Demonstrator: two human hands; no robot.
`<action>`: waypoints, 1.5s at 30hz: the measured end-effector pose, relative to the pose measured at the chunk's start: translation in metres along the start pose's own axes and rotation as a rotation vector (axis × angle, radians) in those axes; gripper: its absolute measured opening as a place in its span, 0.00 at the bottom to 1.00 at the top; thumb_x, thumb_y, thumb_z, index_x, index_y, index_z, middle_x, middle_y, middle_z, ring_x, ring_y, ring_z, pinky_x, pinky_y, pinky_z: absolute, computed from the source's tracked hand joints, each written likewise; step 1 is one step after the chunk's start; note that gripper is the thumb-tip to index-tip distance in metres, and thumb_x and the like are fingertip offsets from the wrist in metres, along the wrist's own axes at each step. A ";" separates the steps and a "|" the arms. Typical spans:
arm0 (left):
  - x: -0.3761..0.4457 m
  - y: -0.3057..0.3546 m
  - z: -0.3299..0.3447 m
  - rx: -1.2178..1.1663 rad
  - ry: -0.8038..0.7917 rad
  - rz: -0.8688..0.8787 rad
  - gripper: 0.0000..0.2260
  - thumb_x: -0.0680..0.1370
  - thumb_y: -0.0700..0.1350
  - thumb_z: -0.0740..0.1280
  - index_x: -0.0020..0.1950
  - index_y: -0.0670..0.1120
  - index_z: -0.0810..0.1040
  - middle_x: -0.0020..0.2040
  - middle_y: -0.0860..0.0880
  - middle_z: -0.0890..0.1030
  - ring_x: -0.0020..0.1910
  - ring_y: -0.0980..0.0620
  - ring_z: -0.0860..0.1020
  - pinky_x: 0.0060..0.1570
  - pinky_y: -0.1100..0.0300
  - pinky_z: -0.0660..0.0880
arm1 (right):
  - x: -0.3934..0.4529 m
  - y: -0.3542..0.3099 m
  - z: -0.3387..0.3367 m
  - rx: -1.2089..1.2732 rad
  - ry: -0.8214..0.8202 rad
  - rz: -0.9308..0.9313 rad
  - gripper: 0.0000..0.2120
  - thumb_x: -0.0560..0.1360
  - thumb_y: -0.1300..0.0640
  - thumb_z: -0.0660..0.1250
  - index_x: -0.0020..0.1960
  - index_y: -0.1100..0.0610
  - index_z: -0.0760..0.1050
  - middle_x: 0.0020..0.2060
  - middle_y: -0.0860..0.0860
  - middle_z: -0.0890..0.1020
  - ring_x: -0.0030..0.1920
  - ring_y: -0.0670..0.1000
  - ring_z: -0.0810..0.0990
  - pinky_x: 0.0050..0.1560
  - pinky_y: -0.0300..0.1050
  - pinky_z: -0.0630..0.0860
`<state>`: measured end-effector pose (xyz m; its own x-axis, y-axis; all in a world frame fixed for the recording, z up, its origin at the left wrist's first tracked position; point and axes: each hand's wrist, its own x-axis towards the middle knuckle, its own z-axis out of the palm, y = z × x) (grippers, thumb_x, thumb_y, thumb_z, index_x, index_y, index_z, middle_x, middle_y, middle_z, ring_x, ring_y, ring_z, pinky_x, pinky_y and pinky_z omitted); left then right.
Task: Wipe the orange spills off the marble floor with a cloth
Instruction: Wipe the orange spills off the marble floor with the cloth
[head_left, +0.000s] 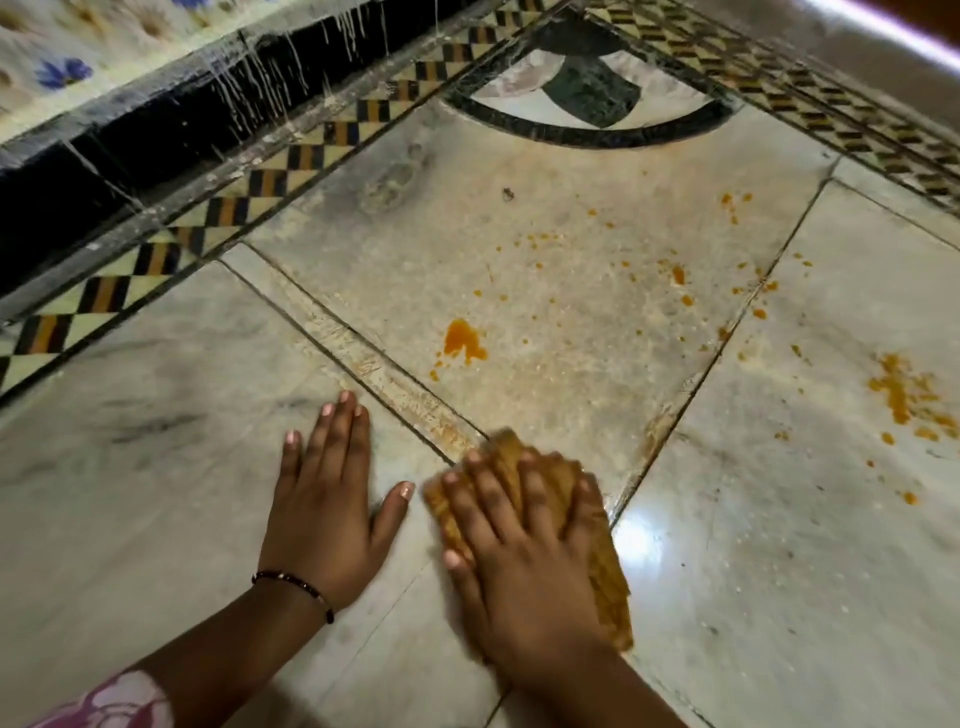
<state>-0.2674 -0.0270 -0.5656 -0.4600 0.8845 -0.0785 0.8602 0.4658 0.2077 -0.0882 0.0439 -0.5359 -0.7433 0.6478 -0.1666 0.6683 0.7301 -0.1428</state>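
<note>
My right hand (524, 551) presses flat, fingers spread, on an orange-brown cloth (605, 571) lying on the marble floor (208, 493); the hand and cloth are motion-blurred. My left hand (327, 499) rests flat on the floor just left of the cloth, fingers straight, a dark beaded bracelet on the wrist. An orange spill blob (462, 340) lies on the slab ahead of the cloth. A larger patch of orange spill (906, 395) sits at the right. Several small orange drops (678, 275) are scattered between them.
A patterned black, yellow and white tile border (218, 213) runs along the far left beside a black wall base (104, 171) streaked with white drips. A dark curved inlay (587, 130) marks the floor at the back. Dark grout lines cross the slabs.
</note>
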 end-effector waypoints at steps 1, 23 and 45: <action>0.000 0.000 0.000 -0.001 -0.001 0.000 0.34 0.77 0.61 0.49 0.76 0.40 0.56 0.77 0.43 0.55 0.76 0.47 0.53 0.73 0.50 0.45 | 0.014 -0.002 0.001 -0.002 0.000 -0.047 0.26 0.77 0.40 0.51 0.74 0.45 0.61 0.74 0.47 0.64 0.74 0.60 0.60 0.65 0.74 0.49; 0.002 -0.033 -0.017 -0.037 -0.058 0.139 0.48 0.72 0.74 0.48 0.76 0.36 0.49 0.77 0.38 0.51 0.77 0.44 0.49 0.73 0.42 0.46 | 0.113 -0.009 -0.013 -0.052 -0.061 -0.263 0.25 0.80 0.46 0.49 0.76 0.43 0.53 0.77 0.43 0.54 0.77 0.55 0.45 0.67 0.71 0.34; 0.008 -0.030 -0.018 -0.001 -0.153 0.193 0.52 0.68 0.77 0.51 0.77 0.38 0.49 0.78 0.41 0.50 0.77 0.47 0.48 0.74 0.54 0.42 | 0.129 0.093 -0.032 0.015 0.000 0.017 0.27 0.78 0.38 0.45 0.76 0.39 0.48 0.77 0.41 0.51 0.77 0.53 0.46 0.71 0.68 0.40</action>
<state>-0.3003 -0.0343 -0.5552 -0.2480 0.9511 -0.1840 0.9287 0.2875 0.2341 -0.1227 0.2026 -0.5392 -0.7319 0.6601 -0.1691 0.6811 0.7156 -0.1547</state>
